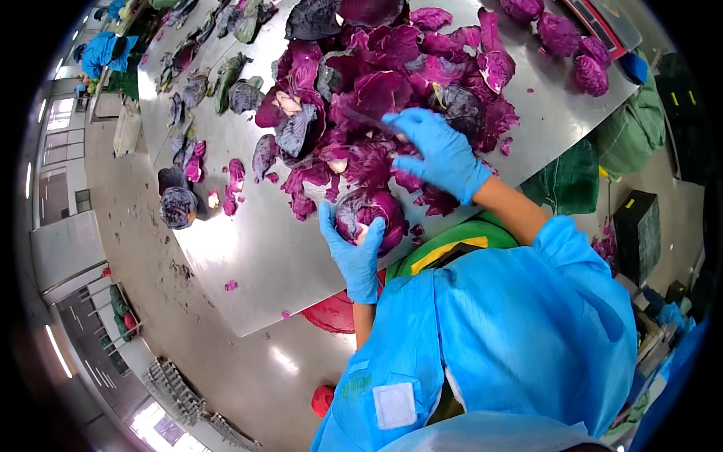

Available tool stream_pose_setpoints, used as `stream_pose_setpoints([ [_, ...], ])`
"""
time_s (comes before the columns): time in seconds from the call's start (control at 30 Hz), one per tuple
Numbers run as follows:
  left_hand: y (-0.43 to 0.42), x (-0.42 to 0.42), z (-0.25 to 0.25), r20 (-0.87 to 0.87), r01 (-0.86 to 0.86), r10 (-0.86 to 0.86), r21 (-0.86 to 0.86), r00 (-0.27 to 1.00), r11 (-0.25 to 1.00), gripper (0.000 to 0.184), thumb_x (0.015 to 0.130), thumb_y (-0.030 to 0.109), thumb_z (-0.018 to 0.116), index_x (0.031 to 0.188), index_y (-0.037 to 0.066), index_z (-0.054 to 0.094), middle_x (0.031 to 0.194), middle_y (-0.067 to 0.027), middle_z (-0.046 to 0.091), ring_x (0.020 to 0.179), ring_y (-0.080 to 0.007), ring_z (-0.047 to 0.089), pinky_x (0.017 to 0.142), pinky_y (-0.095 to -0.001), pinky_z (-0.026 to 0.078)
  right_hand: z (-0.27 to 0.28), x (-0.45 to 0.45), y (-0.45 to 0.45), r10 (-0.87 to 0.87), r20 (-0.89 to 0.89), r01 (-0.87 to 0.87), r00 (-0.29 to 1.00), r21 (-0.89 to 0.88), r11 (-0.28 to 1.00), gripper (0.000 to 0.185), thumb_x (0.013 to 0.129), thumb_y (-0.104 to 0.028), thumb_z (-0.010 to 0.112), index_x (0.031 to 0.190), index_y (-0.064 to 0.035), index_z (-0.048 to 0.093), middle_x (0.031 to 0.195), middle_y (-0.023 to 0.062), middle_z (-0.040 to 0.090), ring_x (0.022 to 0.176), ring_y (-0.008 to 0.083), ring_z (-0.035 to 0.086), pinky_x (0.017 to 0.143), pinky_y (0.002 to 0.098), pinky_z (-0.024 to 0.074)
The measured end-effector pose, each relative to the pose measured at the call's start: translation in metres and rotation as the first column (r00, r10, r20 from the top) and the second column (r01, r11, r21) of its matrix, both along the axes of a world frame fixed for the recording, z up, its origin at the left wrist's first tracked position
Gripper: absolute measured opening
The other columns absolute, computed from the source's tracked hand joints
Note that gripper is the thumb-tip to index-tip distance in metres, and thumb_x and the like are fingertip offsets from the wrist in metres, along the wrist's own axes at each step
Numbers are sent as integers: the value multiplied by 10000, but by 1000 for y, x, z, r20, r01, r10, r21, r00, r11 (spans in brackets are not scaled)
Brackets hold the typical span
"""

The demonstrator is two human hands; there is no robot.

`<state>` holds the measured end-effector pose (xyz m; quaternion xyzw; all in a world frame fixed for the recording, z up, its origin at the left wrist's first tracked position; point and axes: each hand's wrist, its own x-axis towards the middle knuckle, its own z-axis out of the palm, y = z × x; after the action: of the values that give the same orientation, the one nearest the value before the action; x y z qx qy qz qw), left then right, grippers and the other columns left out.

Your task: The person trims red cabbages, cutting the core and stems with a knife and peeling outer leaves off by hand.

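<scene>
A round red cabbage (369, 218) rests near the front edge of the metal table (260, 282). My left hand (352, 252), in a blue glove, is wrapped round its near side, thumb and fingers on the leaves. Above and to the right of it, my gloved right hand (440, 154) is closed round what looks like a knife (369, 119), its blade blurred and pointing left over the leaf heap. Loose purple leaves (384, 94) lie piled beyond both hands. A pale cut piece (287, 103) shows among them.
Several trimmed cabbages (559, 34) sit at the far right beside a red-edged scale or tray (595, 26). Another dark cabbage (178, 207) and outer leaves (226, 83) lie left. Green sacks (633, 135) stand right of the table. A person in blue (105, 53) is far left.
</scene>
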<state>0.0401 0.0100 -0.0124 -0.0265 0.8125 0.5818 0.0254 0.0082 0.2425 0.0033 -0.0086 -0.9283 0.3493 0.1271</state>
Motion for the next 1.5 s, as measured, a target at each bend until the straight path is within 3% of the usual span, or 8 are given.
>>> stream_pose_setpoints([
  [0.2,1,-1,5,34,92,-90,-72,995,993,944,703,242,878,1439,-47,361,1396,-194,448,1280,-286,455,1094,-389,355,-17,-4,-31,532,336,-346,777,-478,807,579,840,-430,687,1276,-57,610,1162,190,637,1088,334,605,947,391,476],
  [0.73,0,-7,-13,-130,127,-130,-36,983,991,860,665,253,890,1352,-30,457,1346,-176,520,1248,-276,502,1076,-393,382,-65,-11,-42,461,-89,-445,883,154,882,203,811,-247,619,917,-84,677,781,185,640,720,370,657,642,477,524],
  [0.9,-29,22,-11,-239,230,-283,-227,929,946,994,629,217,899,1452,36,371,1500,-151,363,1370,-287,376,1145,-430,307,-30,-7,-21,239,531,150,813,-587,796,259,880,-113,587,1120,-59,668,779,116,672,579,167,619,578,322,526],
  [0.93,-30,24,-10,-88,200,-189,149,978,968,993,653,193,882,1475,45,346,1534,-126,331,1381,-267,367,1161,-427,288,-20,-9,-13,227,526,209,819,-643,736,279,884,-107,588,1151,-69,660,808,114,683,613,178,635,606,329,538],
  [1.0,-37,27,4,122,44,-108,443,987,896,988,660,152,865,1485,44,332,1544,-107,323,1383,-252,365,1166,-408,285,-44,-18,2,111,-233,-156,966,-181,971,341,892,-79,578,1227,-96,635,982,113,693,741,210,666,701,343,559],
  [1.1,-57,19,-12,163,-2,-80,453,983,891,953,689,124,824,1493,38,320,1536,-117,333,1391,-247,358,1151,-389,313,8,-32,18,-108,-110,129,988,207,970,493,859,-124,682,1341,-127,579,1284,118,592,1000,253,655,879,328,544],
  [1.23,-51,-12,5,209,105,-195,376,958,921,862,728,141,803,1465,10,377,1457,-132,436,1313,-245,451,1102,-374,380,28,-16,-17,504,-31,-495,863,-243,834,617,785,-223,785,1349,-98,568,1311,107,573,1136,263,596,995,336,480],
  [1.5,-41,-31,16,247,245,-322,297,914,923,853,788,151,769,1510,36,329,1475,-121,442,1277,-208,481,1086,-350,393,-24,-29,-43,682,127,-638,721,-263,724,534,840,-405,693,1276,-110,604,1046,125,618,970,304,630,817,404,513],
])
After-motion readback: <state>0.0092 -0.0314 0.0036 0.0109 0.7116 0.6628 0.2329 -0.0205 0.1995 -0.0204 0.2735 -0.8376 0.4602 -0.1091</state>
